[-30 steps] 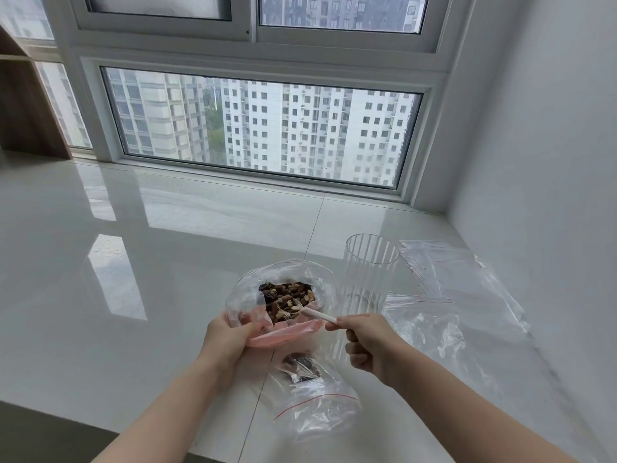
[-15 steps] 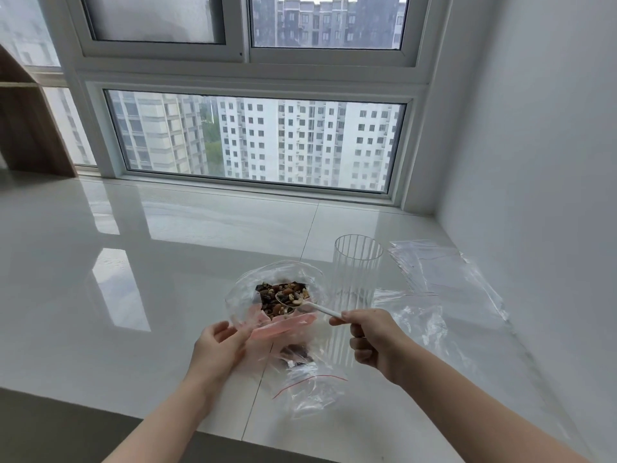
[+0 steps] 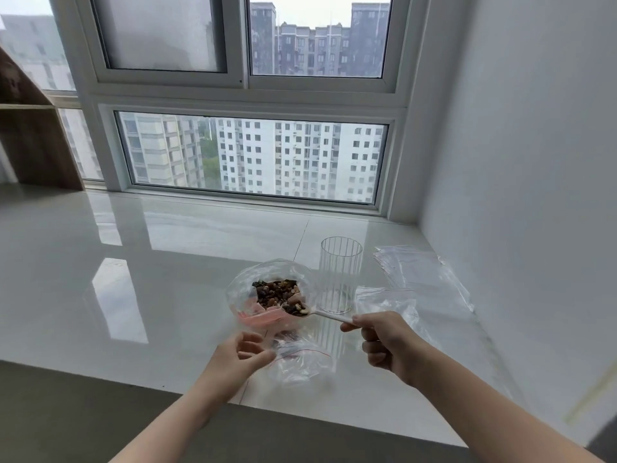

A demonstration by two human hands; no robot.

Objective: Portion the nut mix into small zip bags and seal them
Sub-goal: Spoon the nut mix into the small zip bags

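Clear plastic of the small zip bag [image 3: 302, 359], lying near the counter's [image 3: 167, 295] front edge with its red-lined mouth toward the window, wants the left hand [image 3: 243, 354], now loosely open and empty, to spread it before the right hand [image 3: 384, 342], pinching the white spoon [image 3: 320, 314] whose loaded bowl points left over the big nut-mix bag [image 3: 270, 292], tips it in.

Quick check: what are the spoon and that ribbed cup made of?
Spoon, held in the right hand's grip: looks like white matte plastic, thin and opaque. Ribbed cup: clear and see-through with vertical lines; glass or hard plastic, cannot tell which.
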